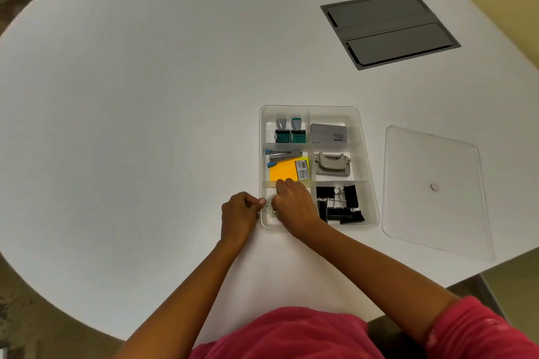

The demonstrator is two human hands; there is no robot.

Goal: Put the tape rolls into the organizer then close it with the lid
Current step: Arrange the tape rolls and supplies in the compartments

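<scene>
white round worktop, organizer mid-right. right hand fingers grasping a tape roll in its near-left compartment; left hand clenched just beside the organizer; lid right of it.

A white round-edged table carries everything. Near its front edge sits a clear plastic organizer divided into compartments, its long sides running away from the person. Just to the right of it, apart from it, a clear flat lid lies on the tabletop, slightly skewed. Farther back on the right, a grey rectangular cable hatch sits flush in the table surface.
</scene>
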